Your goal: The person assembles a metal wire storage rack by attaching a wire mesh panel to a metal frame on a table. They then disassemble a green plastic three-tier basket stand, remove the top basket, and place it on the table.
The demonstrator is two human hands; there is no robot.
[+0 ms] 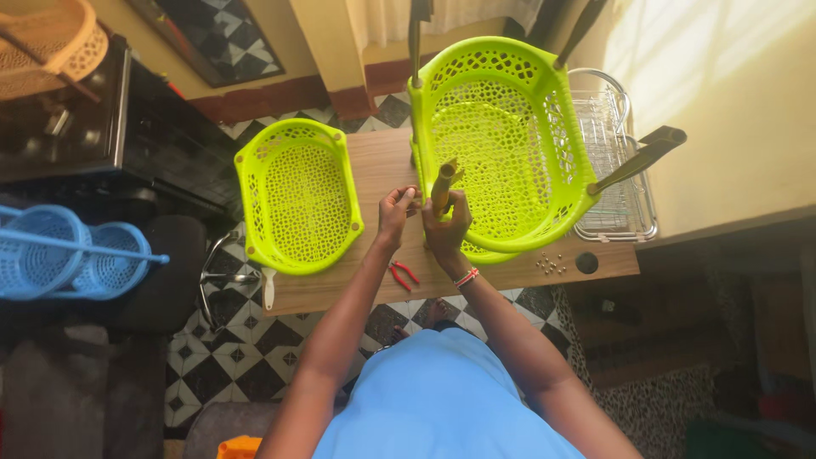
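My right hand (448,228) grips a short olive-brown tube (443,182) upright at the near rim of a tall lime-green perforated basket (501,136). My left hand (394,214) pinches at the tube's lower end with its fingertips. Both hands hover above a small wooden table (374,170). The tall basket has dark tube legs (633,161) sticking out of its corners. A second, shallow lime-green basket (297,195) lies to the left of my hands.
Red-handled pliers (402,274) lie on the table by my wrists. Several small metal nuts (551,265) and a black cap (586,263) sit near the right edge. A wire rack (625,204) stands behind. Blue baskets (72,251) rest at left over a tiled floor.
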